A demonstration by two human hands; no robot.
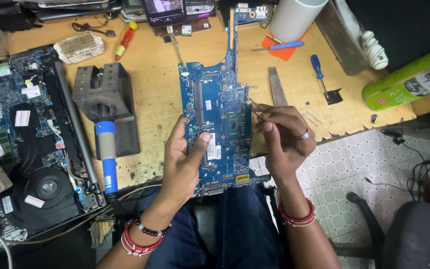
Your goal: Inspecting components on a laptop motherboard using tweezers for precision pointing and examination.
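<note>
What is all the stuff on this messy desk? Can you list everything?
Circuit board: one, blue, held up over the desk edge.
Tweezers: one, thin metal, tips at the board's right side.
Soldering iron: one, blue and grey handle, resting in a dark metal stand.
Opened laptop: one, blue board and black fan, far left.
Screwdrivers: three; red and yellow at the top, two blue on the right.
Metal blade: one, grey, right of the board.
Spray can: one, green, lying far right.
White tube: one, top.
Phone: one, dark, top.
Desk: one, worn wood.
Left hand: grip on the board's lower left.
Right hand: ring on, grip on the tweezers.
</note>
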